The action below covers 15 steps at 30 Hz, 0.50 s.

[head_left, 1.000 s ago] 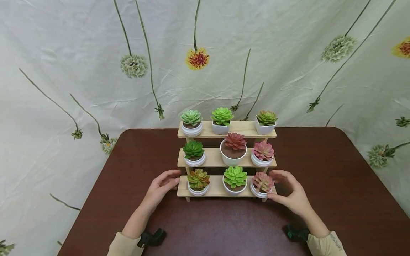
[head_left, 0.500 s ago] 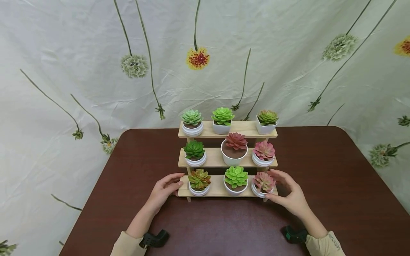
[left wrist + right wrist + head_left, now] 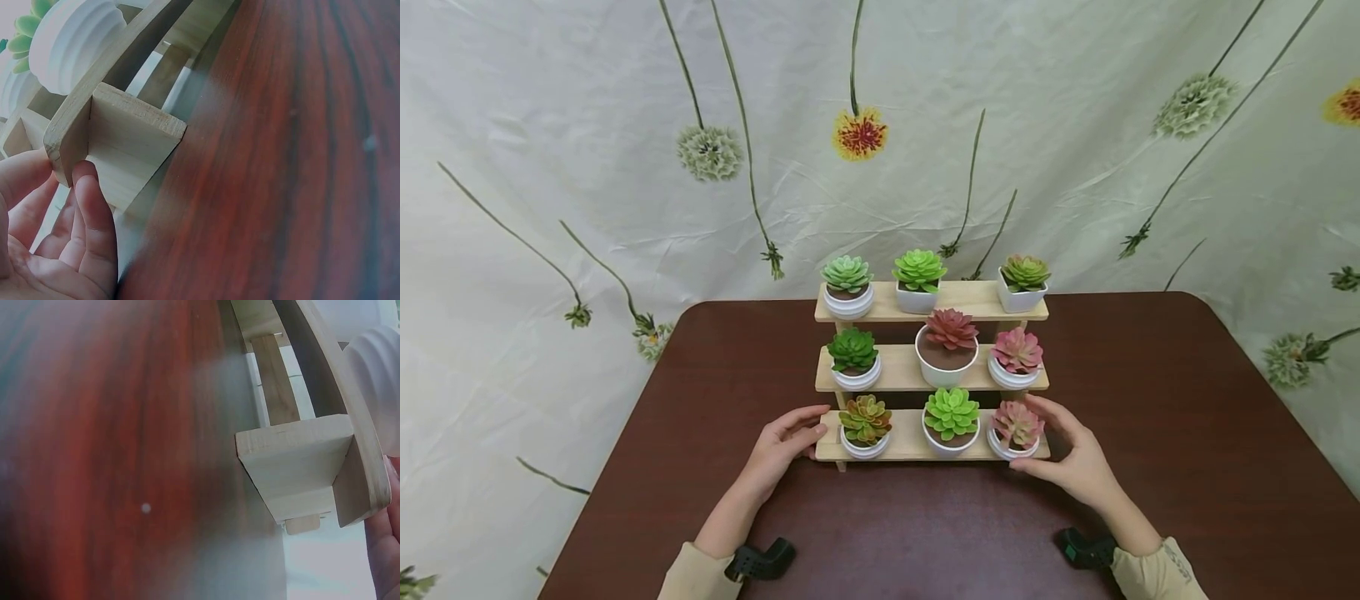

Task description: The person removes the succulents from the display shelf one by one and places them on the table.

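A three-tier wooden plant stand (image 3: 895,450) holds small potted artificial succulents. My left hand (image 3: 778,454) pinches the left end of its bottom board, thumb against the board and fingertips beneath, as the left wrist view shows. My right hand (image 3: 1078,467) is around the potted pink succulent (image 3: 1017,427) at the bottom right, its thumb across the pot's front and its index finger behind. In the right wrist view, part of the white pot (image 3: 378,387) shows above the board, with a fingertip against it; most of that hand is out of frame.
The upper tiers carry more succulents, including a dark red one (image 3: 951,330) and a dark green one (image 3: 853,352). Beneath the stand is a dark brown table (image 3: 925,525). Behind it hangs a flower-printed cloth (image 3: 625,125).
My left hand has moved right onto the end of the bottom board. The right thumb has slid left across the front of the pink succulent's pot. The stand looks unmoved.
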Each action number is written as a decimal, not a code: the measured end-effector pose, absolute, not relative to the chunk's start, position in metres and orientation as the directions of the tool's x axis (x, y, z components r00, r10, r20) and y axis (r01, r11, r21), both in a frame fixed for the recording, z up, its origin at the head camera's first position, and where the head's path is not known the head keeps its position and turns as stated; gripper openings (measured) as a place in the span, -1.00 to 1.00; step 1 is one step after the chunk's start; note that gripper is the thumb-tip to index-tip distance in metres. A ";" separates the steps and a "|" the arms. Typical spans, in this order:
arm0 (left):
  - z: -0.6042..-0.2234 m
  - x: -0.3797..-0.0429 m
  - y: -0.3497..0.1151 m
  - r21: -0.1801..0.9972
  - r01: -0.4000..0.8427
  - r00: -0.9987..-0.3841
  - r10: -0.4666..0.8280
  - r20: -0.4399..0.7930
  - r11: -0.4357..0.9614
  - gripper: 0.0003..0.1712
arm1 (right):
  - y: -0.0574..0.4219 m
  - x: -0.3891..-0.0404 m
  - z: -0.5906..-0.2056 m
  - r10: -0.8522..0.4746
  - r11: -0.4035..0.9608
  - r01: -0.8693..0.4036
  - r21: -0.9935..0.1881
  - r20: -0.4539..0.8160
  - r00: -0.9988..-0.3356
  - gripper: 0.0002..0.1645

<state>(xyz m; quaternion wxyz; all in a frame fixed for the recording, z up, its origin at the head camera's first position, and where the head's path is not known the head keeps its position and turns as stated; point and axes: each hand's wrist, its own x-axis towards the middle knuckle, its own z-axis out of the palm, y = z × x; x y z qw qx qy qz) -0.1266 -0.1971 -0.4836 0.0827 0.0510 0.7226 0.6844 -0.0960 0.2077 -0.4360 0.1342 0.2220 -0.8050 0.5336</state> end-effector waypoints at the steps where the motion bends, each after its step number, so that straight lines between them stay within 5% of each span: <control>1: -0.483 -0.127 -0.197 0.997 -0.041 -0.981 0.187 -0.051 0.060 -0.54 | 0.207 -0.096 -0.436 -0.214 0.346 -0.502 -0.792 0.455 -0.865 -0.04; 15: -0.458 -0.119 -0.191 0.995 -0.065 -0.977 0.198 -0.079 0.076 -0.55 | 0.210 -0.095 -0.433 -0.151 0.383 -0.494 -0.780 0.475 -0.867 -0.23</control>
